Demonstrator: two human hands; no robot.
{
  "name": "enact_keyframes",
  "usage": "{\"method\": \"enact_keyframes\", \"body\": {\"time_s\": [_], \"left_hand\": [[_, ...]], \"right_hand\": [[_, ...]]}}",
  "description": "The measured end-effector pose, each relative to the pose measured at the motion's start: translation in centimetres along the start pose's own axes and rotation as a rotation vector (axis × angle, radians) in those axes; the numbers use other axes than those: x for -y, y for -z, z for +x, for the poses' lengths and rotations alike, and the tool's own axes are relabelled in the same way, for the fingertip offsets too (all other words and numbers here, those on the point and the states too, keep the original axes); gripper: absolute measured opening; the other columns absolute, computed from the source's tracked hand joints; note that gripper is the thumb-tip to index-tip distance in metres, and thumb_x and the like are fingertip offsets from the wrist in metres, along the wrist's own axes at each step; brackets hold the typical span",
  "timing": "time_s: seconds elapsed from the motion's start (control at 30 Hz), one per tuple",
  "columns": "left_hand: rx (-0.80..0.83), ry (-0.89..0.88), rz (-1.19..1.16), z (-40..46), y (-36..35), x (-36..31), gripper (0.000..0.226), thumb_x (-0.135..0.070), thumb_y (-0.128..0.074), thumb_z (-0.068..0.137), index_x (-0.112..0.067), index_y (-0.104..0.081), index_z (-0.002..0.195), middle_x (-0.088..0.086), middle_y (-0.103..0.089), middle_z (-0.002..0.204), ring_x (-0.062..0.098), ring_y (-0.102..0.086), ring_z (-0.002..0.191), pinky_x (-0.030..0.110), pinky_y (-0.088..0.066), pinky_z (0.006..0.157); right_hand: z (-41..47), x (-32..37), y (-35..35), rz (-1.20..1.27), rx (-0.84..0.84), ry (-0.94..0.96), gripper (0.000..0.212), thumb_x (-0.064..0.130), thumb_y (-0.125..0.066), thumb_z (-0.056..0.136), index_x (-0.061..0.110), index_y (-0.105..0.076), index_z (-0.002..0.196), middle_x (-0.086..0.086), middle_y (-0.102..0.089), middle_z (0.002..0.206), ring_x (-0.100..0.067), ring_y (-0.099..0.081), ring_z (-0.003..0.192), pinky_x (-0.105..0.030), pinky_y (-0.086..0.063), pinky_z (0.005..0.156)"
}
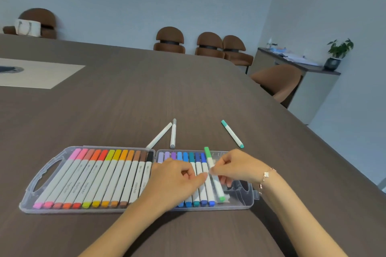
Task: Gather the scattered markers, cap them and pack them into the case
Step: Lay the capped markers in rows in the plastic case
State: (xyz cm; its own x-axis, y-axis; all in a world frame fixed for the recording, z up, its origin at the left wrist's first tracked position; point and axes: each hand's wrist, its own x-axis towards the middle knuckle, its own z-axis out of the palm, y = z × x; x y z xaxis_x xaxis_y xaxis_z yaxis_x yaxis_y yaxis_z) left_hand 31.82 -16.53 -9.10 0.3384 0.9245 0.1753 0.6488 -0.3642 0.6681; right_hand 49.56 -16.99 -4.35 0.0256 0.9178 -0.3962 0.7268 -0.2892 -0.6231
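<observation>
Green marker (213, 174) pinched in right hand's (236, 168) grip; left hand (177, 181) presses cased markers, fingers loosely curled.

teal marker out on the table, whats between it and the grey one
Bare table only. In the head view, nothing lies between the teal marker and the grey marker; the white marker sits on the grey one's far side.

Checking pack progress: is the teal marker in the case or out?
Out. The teal marker lies capped on the table beyond the open case, apart from it and untouched.
</observation>
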Motion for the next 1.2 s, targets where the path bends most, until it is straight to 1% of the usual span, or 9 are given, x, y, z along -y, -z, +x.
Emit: {"method": "enact_keyframes", "body": {"time_s": [0.1,0.2,0.33,0.47,0.73,0.93,1.0,1.07,1.2], "left_hand": [[0.013,-0.009,0.118,-0.1,-0.9,-0.8,0.053,-0.071,-0.058,0.07,-0.021,-0.049,0.053,-0.011,-0.048,0.049,0.004,-0.051,0.07,0.028,-0.035,0.091],[0.011,-0.026,0.23,0.0,-1.5,-1.4,0.06,-0.081,-0.051,0.063,-0.022,-0.045,0.053,-0.01,-0.048,0.052,0.005,-0.05,0.079,0.029,-0.033,0.091],[0.04,-0.013,0.29,0.1,-1.5,-1.6,0.058,-0.079,-0.052,0.065,-0.023,-0.043,0.055,-0.01,-0.049,0.058,0.004,-0.047,0.082,0.03,-0.034,0.088],[0.028,-0.014,0.31,-0.1,-1.3,-2.0,0.057,-0.075,-0.056,0.068,-0.022,-0.039,0.054,-0.01,-0.047,0.058,0.006,-0.045,0.081,0.03,-0.032,0.082],[0.092,0.041,0.317,0.0,-1.0,-2.2,0.054,-0.075,-0.055,0.068,-0.025,-0.04,0.059,-0.011,-0.047,0.063,0.006,-0.045,0.084,0.029,-0.036,0.085],[0.077,0.004,0.279,-0.2,-0.9,-2.1,0.052,-0.073,-0.058,0.068,-0.024,-0.043,0.06,-0.011,-0.047,0.062,0.005,-0.044,0.082,0.029,-0.037,0.085],[0.033,-0.021,0.172,0.2,-0.7,-1.4,0.045,-0.069,-0.062,0.069,-0.026,-0.05,0.063,-0.011,-0.049,0.061,0.004,-0.045,0.074,0.028,-0.041,0.081],[-0.038,-0.043,0.062,0.7,-0.3,-0.6,0.033,-0.063,-0.066,0.07,-0.031,-0.056,0.07,-0.013,-0.053,0.066,0.002,-0.046,0.073,0.024,-0.042,0.074],[-0.105,-0.077,0.005,0.7,0.8,0.4,0.02,-0.058,-0.066,0.073,-0.042,-0.056,0.08,-0.021,-0.056,0.082,-0.002,-0.048,0.091,0.019,-0.041,0.083]], "right_hand": [[0.5,-0.5,-0.1,0.018,0.047,-0.017,0.027,0.029,-0.067,0.084,0.002,-0.072,0.084,0.002,-0.068,0.061,-0.005,-0.06,0.05,-0.019,-0.055,0.068],[0.5,-0.7,0.0,0.016,0.044,0.015,0.026,0.034,-0.071,0.08,0.008,-0.073,0.079,0.002,-0.071,0.064,-0.005,-0.063,0.052,-0.019,-0.056,0.071],[0.2,-1.4,0.1,0.071,0.002,0.108,0.024,0.033,-0.074,0.078,0.014,-0.062,0.069,0.004,-0.066,0.057,-0.004,-0.054,0.043,-0.017,-0.051,0.054],[0.9,-2.0,0.0,0.122,-0.213,0.186,0.027,0.038,-0.073,0.077,0.013,-0.062,0.078,0.007,-0.061,0.055,-0.003,-0.046,0.04,-0.013,-0.04,0.042],[2.0,-3.0,-0.4,0.017,-0.225,0.338,0.022,0.033,-0.069,0.081,0.014,-0.061,0.089,0.013,-0.054,0.071,-0.003,-0.047,0.061,-0.014,-0.04,0.057],[2.0,-2.9,0.5,-0.134,-0.233,0.381,0.02,0.036,-0.07,0.08,0.018,-0.06,0.078,0.01,-0.053,0.074,-0.005,-0.045,0.067,-0.012,-0.038,0.059],[4.2,-3.0,2.6,-0.058,-0.422,0.344,0.021,0.038,-0.071,0.079,0.018,-0.064,0.082,0.005,-0.058,0.078,-0.005,-0.051,0.068,-0.011,-0.042,0.061],[7.6,-3.4,4.6,-0.15,-0.584,0.209,0.031,0.041,-0.065,0.083,0.015,-0.062,0.1,-0.001,-0.059,0.097,-0.012,-0.058,0.083,-0.02,-0.051,0.074],[12.9,-4.4,5.4,-0.415,-0.535,-0.049,0.031,0.029,-0.057,0.091,0.003,-0.062,0.106,-0.014,-0.06,0.109,-0.026,-0.062,0.087,-0.034,-0.053,0.081]]}}
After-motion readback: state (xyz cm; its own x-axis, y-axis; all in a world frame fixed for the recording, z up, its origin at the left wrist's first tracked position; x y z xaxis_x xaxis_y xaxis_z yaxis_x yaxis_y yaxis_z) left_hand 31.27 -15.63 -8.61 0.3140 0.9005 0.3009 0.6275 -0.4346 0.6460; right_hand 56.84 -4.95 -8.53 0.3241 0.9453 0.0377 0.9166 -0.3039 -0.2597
